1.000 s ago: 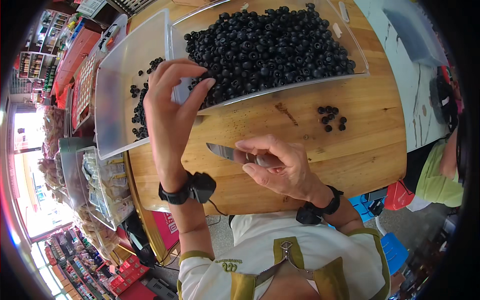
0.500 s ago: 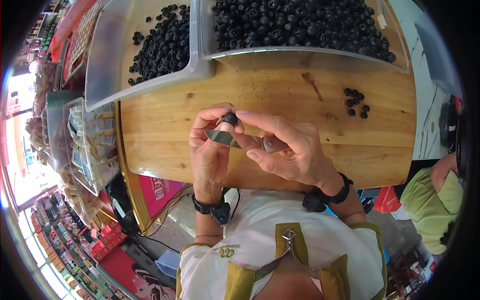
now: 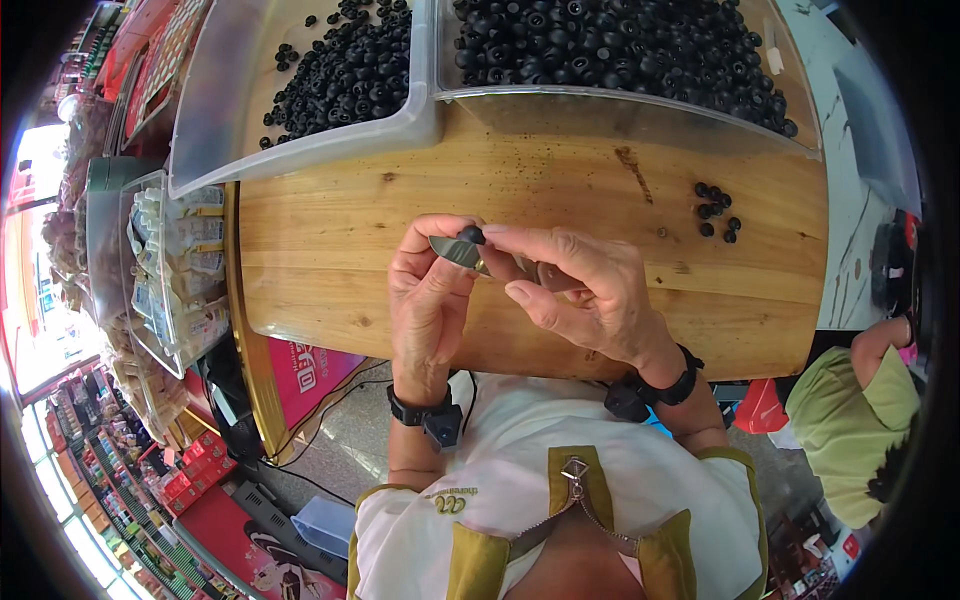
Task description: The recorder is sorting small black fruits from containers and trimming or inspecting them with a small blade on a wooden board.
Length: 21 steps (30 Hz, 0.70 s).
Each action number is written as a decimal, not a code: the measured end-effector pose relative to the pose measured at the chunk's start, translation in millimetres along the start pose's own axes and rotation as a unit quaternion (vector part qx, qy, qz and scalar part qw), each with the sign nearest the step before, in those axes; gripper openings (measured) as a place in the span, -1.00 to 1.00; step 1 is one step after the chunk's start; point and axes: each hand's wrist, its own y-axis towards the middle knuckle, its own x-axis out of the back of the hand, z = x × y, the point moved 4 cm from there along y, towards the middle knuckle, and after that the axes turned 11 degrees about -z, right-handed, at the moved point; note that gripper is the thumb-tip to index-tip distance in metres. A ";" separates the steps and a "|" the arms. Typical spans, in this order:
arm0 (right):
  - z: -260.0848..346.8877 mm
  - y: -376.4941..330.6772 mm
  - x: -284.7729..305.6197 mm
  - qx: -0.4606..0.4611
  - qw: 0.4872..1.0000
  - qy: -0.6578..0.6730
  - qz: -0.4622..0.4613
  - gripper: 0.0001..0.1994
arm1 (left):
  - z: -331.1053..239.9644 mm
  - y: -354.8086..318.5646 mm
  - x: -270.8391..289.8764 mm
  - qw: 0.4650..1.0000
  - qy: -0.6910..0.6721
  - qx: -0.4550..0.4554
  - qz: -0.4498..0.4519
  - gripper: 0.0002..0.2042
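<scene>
Pale packets (image 3: 185, 270) in clear bin, table's left; pink sign (image 3: 305, 375) below.

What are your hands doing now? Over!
Left hand pinching small black fruit. Right hand holding knife against it. Nothing in the way above wooden table.

Your left hand (image 3: 428, 290) is raised with fingers curled, thumb and fingertips pinched together at the top. Your right hand (image 3: 585, 290) meets it from the right, forefinger stretched toward the left fingertips, both wrists bent inward.
</scene>
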 end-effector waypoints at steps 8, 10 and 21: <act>0.3 2.0 1.0 -0.007 1.000 0.012 -0.001 -0.60 | -0.6 -0.4 3.5 1.000 -0.006 0.012 0.020 -0.72; 0.0 0.5 0.2 -0.013 1.000 0.018 0.000 -0.60 | -0.2 -0.2 6.4 1.000 -0.008 0.012 0.025 -0.71; -1.4 0.9 3.2 -0.076 0.996 0.036 0.006 -0.62 | -0.1 -2.3 3.2 1.000 -0.015 0.019 0.019 -0.72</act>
